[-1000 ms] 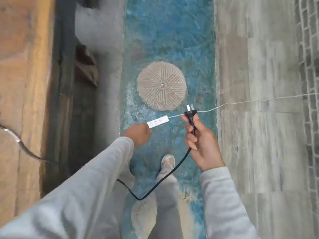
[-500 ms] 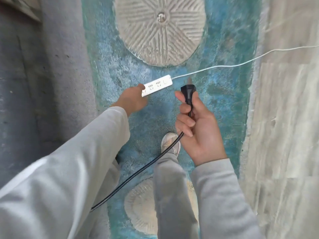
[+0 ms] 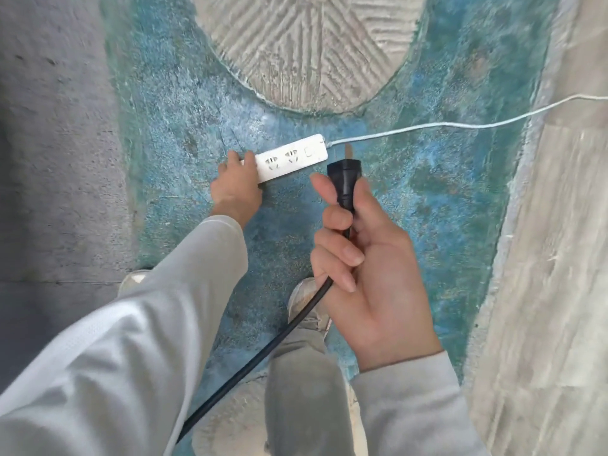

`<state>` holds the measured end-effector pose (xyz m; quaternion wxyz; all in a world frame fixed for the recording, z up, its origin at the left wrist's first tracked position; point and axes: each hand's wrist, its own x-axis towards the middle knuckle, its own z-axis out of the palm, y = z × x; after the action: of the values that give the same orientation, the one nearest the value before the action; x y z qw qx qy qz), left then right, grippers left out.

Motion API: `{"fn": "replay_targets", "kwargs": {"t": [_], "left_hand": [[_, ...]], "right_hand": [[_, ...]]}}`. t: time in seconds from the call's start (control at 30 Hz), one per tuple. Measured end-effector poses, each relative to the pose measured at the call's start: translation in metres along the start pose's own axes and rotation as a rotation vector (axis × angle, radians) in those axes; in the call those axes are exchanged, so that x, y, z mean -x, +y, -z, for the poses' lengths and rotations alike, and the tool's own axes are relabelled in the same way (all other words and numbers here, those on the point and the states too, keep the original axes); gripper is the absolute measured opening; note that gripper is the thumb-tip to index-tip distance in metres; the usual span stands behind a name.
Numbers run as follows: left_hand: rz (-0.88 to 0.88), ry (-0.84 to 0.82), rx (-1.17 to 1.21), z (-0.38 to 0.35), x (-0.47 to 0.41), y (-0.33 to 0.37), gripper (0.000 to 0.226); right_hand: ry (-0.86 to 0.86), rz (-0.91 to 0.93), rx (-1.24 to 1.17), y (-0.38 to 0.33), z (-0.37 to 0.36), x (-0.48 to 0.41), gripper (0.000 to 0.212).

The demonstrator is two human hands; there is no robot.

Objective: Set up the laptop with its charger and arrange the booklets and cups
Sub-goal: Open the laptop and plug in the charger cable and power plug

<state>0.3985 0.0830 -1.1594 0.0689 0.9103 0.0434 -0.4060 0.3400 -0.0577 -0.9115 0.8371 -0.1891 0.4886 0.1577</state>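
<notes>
Nearer now: your right hand grips plug, prongs just right of crosswise power strip; left hand holds its left end.

From my feed, the floor is a rough blue-green band running up the middle, with grey concrete along its left edge and pale streaked stone along its right. A round, ribbed pale disc is set into the band at the top, and I see part of a second disc at the bottom edge. A white power strip sits mid-band just below the upper disc, and the left hand grips its near end; I cannot tell whether it lies flat. Its white cord trails off across the right edge. Two pale shoes stand on the band's lower part.
</notes>
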Motion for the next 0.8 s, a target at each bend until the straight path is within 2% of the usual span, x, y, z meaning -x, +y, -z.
{"fn": "replay_targets", "kwargs": {"t": [0.13, 0.23, 0.47, 0.8], "left_hand": [[-0.026, 0.023, -0.047, 0.002, -0.002, -0.005, 0.062], [-0.077, 0.035, 0.025, 0.024, 0.008, -0.012, 0.06], [-0.275, 0.051, 0.227, 0.141, 0.08, -0.025, 0.055], [-0.256, 0.184, 1.025, 0.356, 0.256, -0.001, 0.056]], "right_hand": [[-0.001, -0.005, 0.052, -0.005, -0.007, -0.001, 0.041], [-0.008, -0.016, 0.063, -0.009, -0.02, 0.008, 0.041], [-0.022, 0.041, 0.106, -0.018, -0.086, 0.081, 0.04], [-0.144, 0.245, 0.404, -0.048, -0.211, 0.242, 0.04]]}}
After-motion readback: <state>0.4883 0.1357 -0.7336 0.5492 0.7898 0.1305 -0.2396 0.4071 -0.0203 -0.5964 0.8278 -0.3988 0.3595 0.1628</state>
